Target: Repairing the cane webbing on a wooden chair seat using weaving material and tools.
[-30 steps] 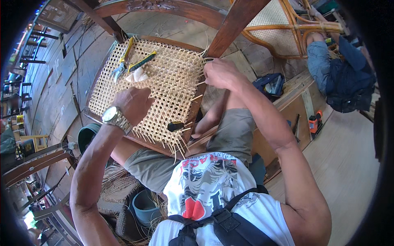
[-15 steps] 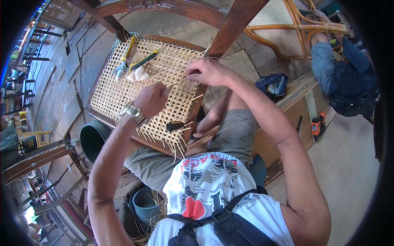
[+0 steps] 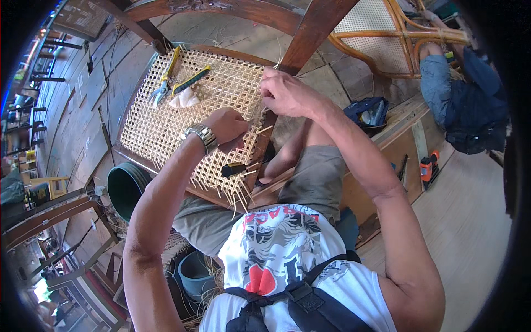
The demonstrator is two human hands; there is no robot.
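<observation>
A woven cane seat (image 3: 149,124) in a dark wooden chair frame lies in front of me. My left hand (image 3: 225,126), wearing a metal watch, is closed low over the right part of the weave. My right hand (image 3: 289,95) pinches at the seat's right edge, close to the back post. What either hand's fingers grip is too fine or hidden to tell. Yellow-handled cutters (image 3: 172,63) rest on the cane, beside a yellow-and-black handle (image 3: 192,79) and a whitish lump (image 3: 185,98). A black-handled tool (image 3: 233,169) sits by the near right corner, among loose strand ends (image 3: 235,195).
The chair's back post (image 3: 312,39) rises beyond my right hand. Green bucket (image 3: 126,185) and grey pot (image 3: 194,272) stand at my left. An orange-and-black tool (image 3: 428,167) lies at right. Farther right are a rattan chair (image 3: 381,37) and another person's clothed leg (image 3: 435,83).
My left hand has moved right and slightly nearer, toward the seat's right edge. My right hand has shifted a little to the right, its fingers still pinched together.
</observation>
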